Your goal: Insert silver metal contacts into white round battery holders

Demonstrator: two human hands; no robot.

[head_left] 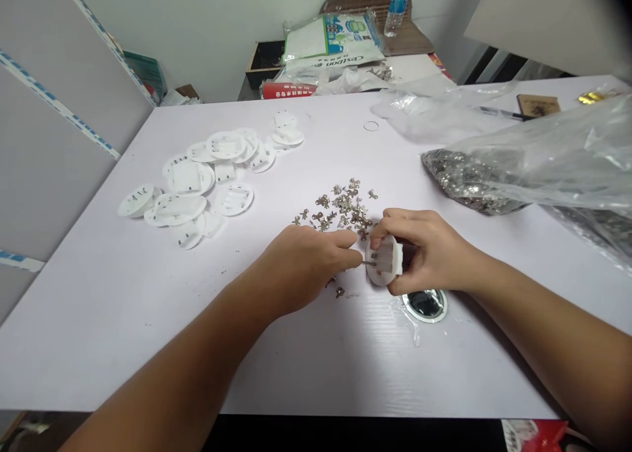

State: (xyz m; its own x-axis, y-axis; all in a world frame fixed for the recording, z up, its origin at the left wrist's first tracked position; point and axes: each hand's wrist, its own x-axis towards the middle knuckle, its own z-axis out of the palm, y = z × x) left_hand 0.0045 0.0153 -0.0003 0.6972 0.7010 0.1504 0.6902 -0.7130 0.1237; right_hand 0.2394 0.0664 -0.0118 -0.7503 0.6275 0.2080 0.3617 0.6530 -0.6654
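Observation:
My right hand [424, 251] grips a round white plastic piece [382, 261], tilted up on edge, with small metal bits set in its slotted face. From the left, my left hand [316, 264] pinches a thin metal piece whose tip touches that face; its exact kind is hidden by the fingers. Just beyond both hands lies a loose heap of small metal clips [345, 205]. A few more clips [340, 293] lie nearer to me, beside my left hand. On the left, a pile of similar round white plastic pieces [185, 177] is spread over the white table [276, 373].
A clear plastic bag [553, 169] holding many metal parts [464, 175] lies at the right. Below my right hand sits a round dark disc with a pale rim [425, 305]. A partition [64, 110] stands on the left. At the back are packages [336, 41] and a water bottle [397, 8].

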